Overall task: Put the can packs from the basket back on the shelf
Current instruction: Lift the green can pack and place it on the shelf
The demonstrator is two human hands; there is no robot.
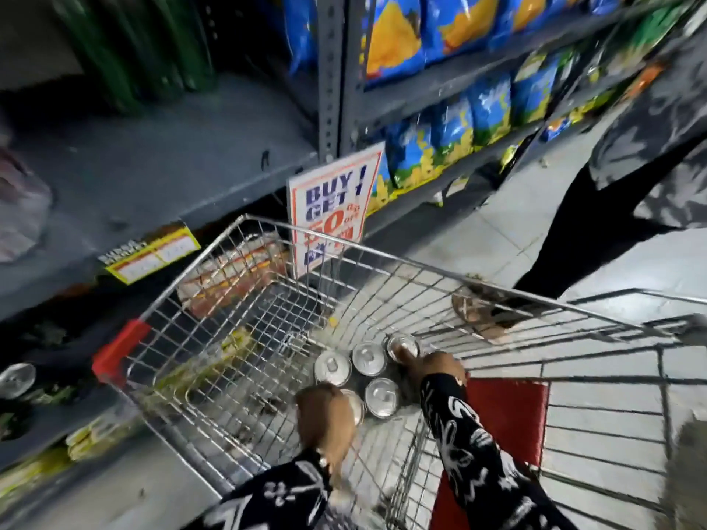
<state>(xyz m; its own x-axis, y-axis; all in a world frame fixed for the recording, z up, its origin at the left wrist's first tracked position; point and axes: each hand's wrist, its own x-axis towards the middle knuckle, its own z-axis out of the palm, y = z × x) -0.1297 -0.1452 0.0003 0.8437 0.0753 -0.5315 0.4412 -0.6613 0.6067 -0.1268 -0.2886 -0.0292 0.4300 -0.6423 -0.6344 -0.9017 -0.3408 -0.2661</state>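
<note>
A pack of silver-topped cans (369,371) sits in the bottom of a wire shopping cart (245,285). My left hand (325,422) rests on the pack's near left corner and covers one can top. My right hand (434,367) is on the pack's far right side, fingers by the far right can. Both hands appear closed around the pack; the image is blurred. A grey shelf board (160,162) lies to the left, above the cart. A lone can top (17,380) shows on a lower shelf at far left.
A "buy 1 get 1" sign (333,204) hangs at the shelf post beyond the cart. Blue snack bags (451,139) fill shelves at right. Green bottles (130,47) stand at the back left. Another person's leg and sandal (482,311) are just beyond the cart's right rim.
</note>
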